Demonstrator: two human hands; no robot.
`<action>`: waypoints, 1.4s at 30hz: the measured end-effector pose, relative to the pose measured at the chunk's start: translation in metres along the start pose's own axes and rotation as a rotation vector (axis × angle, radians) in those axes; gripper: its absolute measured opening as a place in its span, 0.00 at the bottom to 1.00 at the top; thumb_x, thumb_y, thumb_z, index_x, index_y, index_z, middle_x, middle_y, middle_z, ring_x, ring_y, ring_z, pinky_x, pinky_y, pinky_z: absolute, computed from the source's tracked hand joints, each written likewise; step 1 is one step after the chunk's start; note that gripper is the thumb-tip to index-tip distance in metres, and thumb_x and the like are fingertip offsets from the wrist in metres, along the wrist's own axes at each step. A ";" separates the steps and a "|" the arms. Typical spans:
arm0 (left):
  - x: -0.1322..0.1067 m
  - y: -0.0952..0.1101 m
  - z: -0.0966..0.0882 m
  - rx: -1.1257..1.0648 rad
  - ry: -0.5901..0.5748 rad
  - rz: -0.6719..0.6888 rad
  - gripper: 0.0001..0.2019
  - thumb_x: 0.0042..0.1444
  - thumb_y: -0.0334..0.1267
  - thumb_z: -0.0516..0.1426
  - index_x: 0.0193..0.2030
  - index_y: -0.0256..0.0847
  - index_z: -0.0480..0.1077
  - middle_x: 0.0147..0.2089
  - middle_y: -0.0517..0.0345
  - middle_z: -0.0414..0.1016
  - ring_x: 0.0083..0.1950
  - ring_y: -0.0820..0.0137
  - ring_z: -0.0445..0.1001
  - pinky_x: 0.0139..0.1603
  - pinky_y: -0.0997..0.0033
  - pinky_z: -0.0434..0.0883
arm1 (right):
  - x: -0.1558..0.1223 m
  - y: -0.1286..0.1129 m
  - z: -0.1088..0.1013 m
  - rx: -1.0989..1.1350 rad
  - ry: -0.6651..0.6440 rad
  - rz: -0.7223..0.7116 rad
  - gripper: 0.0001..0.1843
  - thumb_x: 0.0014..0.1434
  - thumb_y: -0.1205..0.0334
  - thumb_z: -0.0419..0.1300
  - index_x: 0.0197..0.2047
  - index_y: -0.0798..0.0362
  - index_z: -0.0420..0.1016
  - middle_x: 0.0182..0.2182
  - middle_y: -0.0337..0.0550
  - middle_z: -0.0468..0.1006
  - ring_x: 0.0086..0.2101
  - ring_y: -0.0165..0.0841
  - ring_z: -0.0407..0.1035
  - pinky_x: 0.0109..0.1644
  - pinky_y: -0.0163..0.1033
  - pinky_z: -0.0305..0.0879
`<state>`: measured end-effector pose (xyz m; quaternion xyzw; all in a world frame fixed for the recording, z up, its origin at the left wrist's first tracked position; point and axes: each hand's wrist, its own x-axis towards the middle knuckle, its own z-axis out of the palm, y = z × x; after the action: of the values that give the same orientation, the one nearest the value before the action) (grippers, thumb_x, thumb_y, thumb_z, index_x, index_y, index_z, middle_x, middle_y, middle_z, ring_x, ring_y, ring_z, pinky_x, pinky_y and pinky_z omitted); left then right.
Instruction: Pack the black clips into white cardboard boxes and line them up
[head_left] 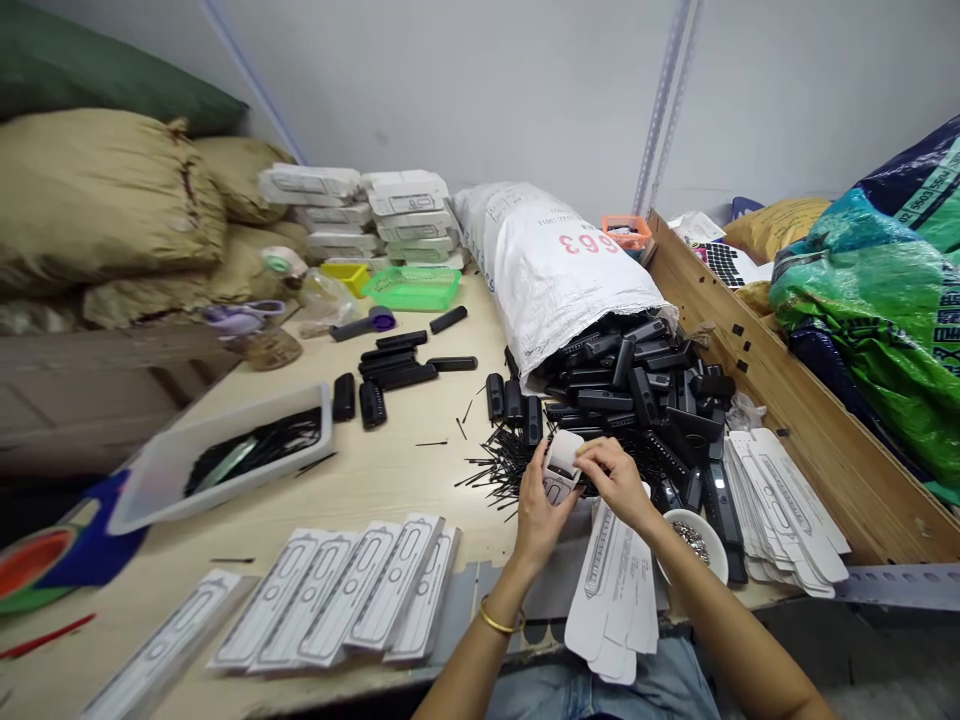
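Note:
Held upright in my left hand [541, 505] is a white printed carton [562, 475], seen end-on, with its end flap raised. The fingers of my right hand [611, 475] are closed at the edge of that flap. Behind my hands lies a heap of thin black sticks [499, 465], with black plastic cases [615, 400] piled beyond it. Below my right forearm, flat white cartons [611, 590] overhang the table edge. A white bowl of small metal parts [697, 545] sits beside that forearm.
A white sack [562, 270] spills the black cases. Filled cartons [337, 600] lie in a row at front left, near a white tray of black sticks [225, 460]. More flat cartons [780, 510] lie against the wooden board [810, 400] on the right. A green tray [416, 287] stands behind.

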<state>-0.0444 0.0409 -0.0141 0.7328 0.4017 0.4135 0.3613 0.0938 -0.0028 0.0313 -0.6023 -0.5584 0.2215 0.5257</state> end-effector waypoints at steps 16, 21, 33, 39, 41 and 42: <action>-0.018 0.009 0.003 -0.382 -0.161 -0.177 0.41 0.53 0.38 0.57 0.67 0.44 0.35 0.61 0.42 0.59 0.60 0.63 0.63 0.61 0.57 0.59 | -0.034 -0.002 0.049 -0.013 0.205 0.005 0.09 0.62 0.63 0.51 0.40 0.52 0.71 0.37 0.44 0.74 0.39 0.34 0.66 0.45 0.40 0.63; -0.017 0.007 0.006 -0.386 -0.161 -0.177 0.39 0.55 0.37 0.55 0.66 0.43 0.35 0.60 0.42 0.61 0.58 0.64 0.66 0.60 0.57 0.60 | -0.033 0.005 0.053 -0.078 0.201 -0.146 0.10 0.62 0.64 0.51 0.40 0.51 0.73 0.38 0.44 0.76 0.43 0.36 0.66 0.48 0.44 0.63; -0.026 -0.026 -0.094 0.614 -0.055 -0.232 0.24 0.50 0.48 0.55 0.49 0.34 0.64 0.49 0.39 0.69 0.53 0.50 0.67 0.52 0.47 0.64 | -0.055 0.020 -0.018 0.007 0.227 0.188 0.15 0.62 0.56 0.51 0.47 0.51 0.72 0.47 0.46 0.74 0.49 0.37 0.66 0.55 0.46 0.60; -0.038 -0.074 -0.136 0.961 0.039 -0.308 0.24 0.58 0.42 0.48 0.58 0.30 0.61 0.63 0.28 0.54 0.66 0.40 0.47 0.57 0.33 0.49 | -0.094 0.049 -0.099 -0.398 0.218 0.307 0.14 0.61 0.55 0.50 0.39 0.52 0.73 0.38 0.47 0.75 0.40 0.38 0.68 0.45 0.42 0.62; -0.018 -0.067 -0.124 0.867 0.094 -0.243 0.24 0.58 0.39 0.47 0.59 0.30 0.60 0.63 0.31 0.54 0.66 0.44 0.46 0.59 0.36 0.47 | -0.113 0.062 -0.113 -0.588 0.033 0.391 0.11 0.59 0.57 0.50 0.35 0.52 0.72 0.33 0.46 0.75 0.35 0.38 0.67 0.39 0.41 0.61; -0.002 -0.062 -0.112 0.772 0.097 -0.213 0.23 0.57 0.38 0.48 0.59 0.31 0.60 0.62 0.33 0.56 0.66 0.47 0.47 0.61 0.40 0.48 | -0.121 0.068 -0.116 -0.679 -0.058 0.412 0.10 0.58 0.60 0.51 0.33 0.52 0.72 0.32 0.46 0.75 0.34 0.39 0.67 0.38 0.40 0.59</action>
<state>-0.1639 0.0866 -0.0236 0.7487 0.6177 0.2265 0.0810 0.1892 -0.1451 -0.0273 -0.8347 -0.4821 0.1421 0.2252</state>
